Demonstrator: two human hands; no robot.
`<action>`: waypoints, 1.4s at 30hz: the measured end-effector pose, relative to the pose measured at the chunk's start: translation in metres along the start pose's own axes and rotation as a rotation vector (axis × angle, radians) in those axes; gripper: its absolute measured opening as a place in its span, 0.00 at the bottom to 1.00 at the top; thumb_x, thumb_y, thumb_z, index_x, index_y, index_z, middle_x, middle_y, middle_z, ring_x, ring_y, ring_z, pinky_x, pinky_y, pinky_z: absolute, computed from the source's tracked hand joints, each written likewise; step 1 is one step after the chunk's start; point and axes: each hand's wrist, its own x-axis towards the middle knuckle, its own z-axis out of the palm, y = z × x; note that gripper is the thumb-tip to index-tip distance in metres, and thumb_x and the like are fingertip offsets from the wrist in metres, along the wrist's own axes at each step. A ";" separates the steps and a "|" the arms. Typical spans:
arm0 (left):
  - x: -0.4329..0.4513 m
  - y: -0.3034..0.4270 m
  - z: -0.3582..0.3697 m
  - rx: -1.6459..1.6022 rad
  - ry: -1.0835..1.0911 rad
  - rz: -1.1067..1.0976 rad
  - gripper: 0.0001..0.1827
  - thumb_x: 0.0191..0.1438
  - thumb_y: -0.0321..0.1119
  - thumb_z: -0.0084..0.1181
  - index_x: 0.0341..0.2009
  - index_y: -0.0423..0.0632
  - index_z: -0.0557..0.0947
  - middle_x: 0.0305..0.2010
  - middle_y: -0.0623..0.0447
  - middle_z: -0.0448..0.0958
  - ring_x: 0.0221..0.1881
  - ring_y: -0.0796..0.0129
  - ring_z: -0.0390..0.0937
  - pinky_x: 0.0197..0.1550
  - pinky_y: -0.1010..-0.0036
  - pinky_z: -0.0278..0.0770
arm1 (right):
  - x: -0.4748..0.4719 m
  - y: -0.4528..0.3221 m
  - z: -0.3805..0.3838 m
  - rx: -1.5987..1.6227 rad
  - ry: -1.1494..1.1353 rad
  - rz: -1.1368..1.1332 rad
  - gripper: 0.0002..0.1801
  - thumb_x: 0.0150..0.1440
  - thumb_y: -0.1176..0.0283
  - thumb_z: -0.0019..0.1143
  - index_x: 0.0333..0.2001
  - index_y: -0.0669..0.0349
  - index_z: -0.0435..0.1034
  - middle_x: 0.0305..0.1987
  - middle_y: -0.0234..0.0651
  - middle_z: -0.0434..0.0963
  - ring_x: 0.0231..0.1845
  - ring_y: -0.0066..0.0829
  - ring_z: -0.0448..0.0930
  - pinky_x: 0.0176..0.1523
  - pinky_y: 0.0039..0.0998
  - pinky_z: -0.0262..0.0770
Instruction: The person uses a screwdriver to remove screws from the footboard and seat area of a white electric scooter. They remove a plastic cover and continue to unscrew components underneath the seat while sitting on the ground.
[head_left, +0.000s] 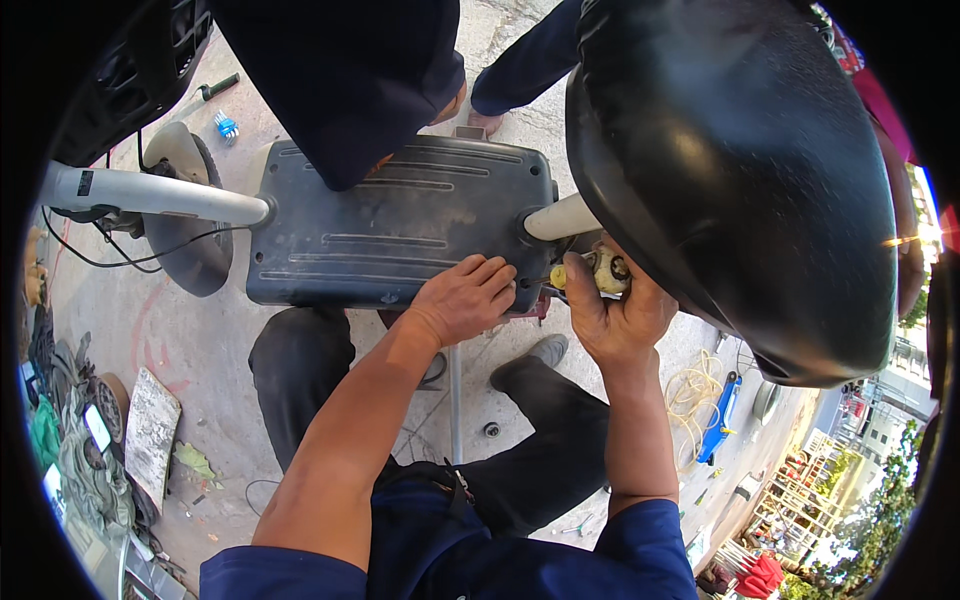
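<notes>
In front of me lies the black plastic footboard (420, 259) of a small electric scooter, dusty and ribbed, with holes at its corners. My left hand (469, 296) grips its near edge by the right corner, fingers bent over the top. A yellow hand tool (611, 271), perhaps a screwdriver, is in my right hand (622, 311); my fingers hide part of it. Its thin shaft points at the near right corner hole (526, 283); whether it touches a screw cannot be seen. Just above this hand rises the pale seat post (562, 217) under a large black saddle (735, 172).
Another person's dark-clad leg (360, 82) comes down over the footboard's far side. Leftward stand the grey steering tube (150, 187), a loose black cable (97, 262) and the front wheel (214, 217). A blue hex key set (226, 127) and a blue tool (720, 420) lie on the concrete.
</notes>
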 end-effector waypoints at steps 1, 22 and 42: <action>0.000 0.000 0.001 0.010 0.003 0.003 0.18 0.49 0.39 0.66 0.44 0.44 0.85 0.58 0.46 0.79 0.63 0.56 0.73 0.67 0.63 0.69 | 0.001 -0.002 -0.002 0.018 -0.012 0.018 0.24 0.59 0.68 0.71 0.56 0.68 0.77 0.45 0.42 0.84 0.44 0.34 0.84 0.51 0.30 0.79; -0.001 0.000 0.003 -0.003 -0.026 -0.001 0.17 0.51 0.36 0.63 0.45 0.44 0.84 0.60 0.46 0.78 0.64 0.57 0.72 0.68 0.65 0.67 | -0.004 -0.006 -0.001 -0.021 0.055 0.058 0.14 0.63 0.72 0.66 0.50 0.69 0.78 0.38 0.40 0.88 0.38 0.28 0.87 0.49 0.28 0.82; -0.002 -0.003 0.004 -0.084 -0.003 -0.056 0.16 0.49 0.40 0.67 0.41 0.47 0.84 0.56 0.50 0.78 0.61 0.58 0.73 0.65 0.64 0.69 | 0.021 -0.008 0.036 0.771 -0.013 0.295 0.21 0.72 0.64 0.48 0.31 0.70 0.71 0.19 0.40 0.73 0.20 0.25 0.73 0.26 0.25 0.67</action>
